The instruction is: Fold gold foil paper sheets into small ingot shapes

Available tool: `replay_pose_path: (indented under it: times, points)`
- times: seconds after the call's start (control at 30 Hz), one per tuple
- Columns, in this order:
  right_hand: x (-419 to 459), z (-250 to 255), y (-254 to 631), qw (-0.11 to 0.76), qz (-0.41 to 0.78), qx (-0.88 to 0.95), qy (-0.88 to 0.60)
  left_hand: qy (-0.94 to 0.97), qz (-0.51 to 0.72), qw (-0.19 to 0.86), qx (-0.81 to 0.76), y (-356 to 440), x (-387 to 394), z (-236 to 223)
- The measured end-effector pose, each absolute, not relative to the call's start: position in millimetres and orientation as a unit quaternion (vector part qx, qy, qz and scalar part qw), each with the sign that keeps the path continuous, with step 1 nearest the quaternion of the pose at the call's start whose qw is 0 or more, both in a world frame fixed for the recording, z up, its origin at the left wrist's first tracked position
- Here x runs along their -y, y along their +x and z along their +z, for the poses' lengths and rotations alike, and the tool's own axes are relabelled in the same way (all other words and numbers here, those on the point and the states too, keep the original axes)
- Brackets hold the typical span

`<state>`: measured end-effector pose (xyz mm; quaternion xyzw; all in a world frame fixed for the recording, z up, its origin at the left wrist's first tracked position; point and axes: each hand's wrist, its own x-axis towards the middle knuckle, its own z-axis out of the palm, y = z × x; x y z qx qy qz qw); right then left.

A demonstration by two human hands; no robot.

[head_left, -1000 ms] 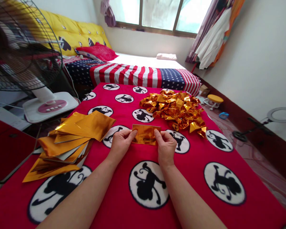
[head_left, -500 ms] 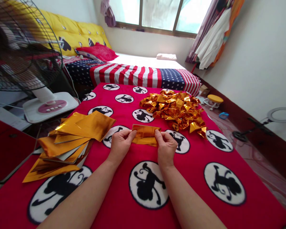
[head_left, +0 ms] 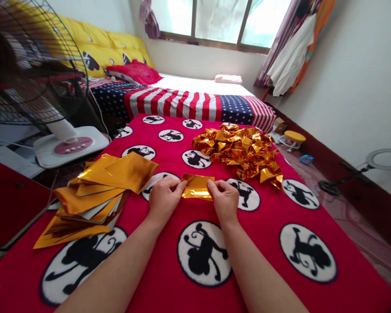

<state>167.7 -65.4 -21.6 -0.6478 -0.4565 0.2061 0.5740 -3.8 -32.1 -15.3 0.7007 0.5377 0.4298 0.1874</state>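
Flat gold sheets [head_left: 117, 174] stacked L side of red cloth [head_left: 254, 269]. L hand [head_left: 164, 195] pinches L edge of small gold sheet [head_left: 198, 187], R hand [head_left: 224, 200] pinches R edge (ctr of cloth). Crumpled gold foil pile [head_left: 239, 150] beyond R hand, to the R.

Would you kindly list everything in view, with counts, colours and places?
Held sheet: one, gold, centre
Stacked sheets: several, gold, left
Foil pieces: many, gold, right
Cloth: one, red patterned, underneath
Fan: one, white base, left
Bed: one, white top, back
Pillow: one, red, on bed
Window: one, brown-framed, back wall
Hanging garment: one, white, right
Stool: one, yellow, right floor
Ring lamp: one, grey, far right
Left hand: one, bare, sheet's left end
Right hand: one, bare, right end
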Motion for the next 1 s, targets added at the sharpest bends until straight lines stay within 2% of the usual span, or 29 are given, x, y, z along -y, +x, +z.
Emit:
replay_pose_path:
  times: [0.27,0.4,0.5,0.67,0.77,0.9,1.0]
  points:
    - [66.7,-20.2,167.1,0.616,0.241,0.433,-0.612,0.683,0.452,0.254,-0.514,-3.0,32.6,-15.4]
    - [67.4,-19.0,168.0,0.599,0.229,0.442,-0.627,0.69,0.445,0.245,-0.516,-3.6,31.5,-15.1]
    - [68.7,-16.7,169.2,0.527,0.179,0.474,-0.682,0.714,0.395,0.195,-0.544,-4.0,31.7,-14.4]
    - [68.2,-14.0,168.0,0.35,0.075,0.525,-0.772,0.742,0.292,0.095,-0.597,-1.4,34.8,-11.8]
    - [66.7,-14.6,166.1,0.301,0.047,0.536,-0.787,0.751,0.255,0.054,-0.606,1.0,36.0,-10.9]
    - [65.9,-16.3,166.1,0.301,0.044,0.536,-0.788,0.753,0.267,0.051,-0.599,-0.1,34.7,-12.2]
    - [66.2,-17.8,168.8,0.366,0.078,0.525,-0.764,0.733,0.331,0.147,-0.576,-2.8,32.6,-14.3]
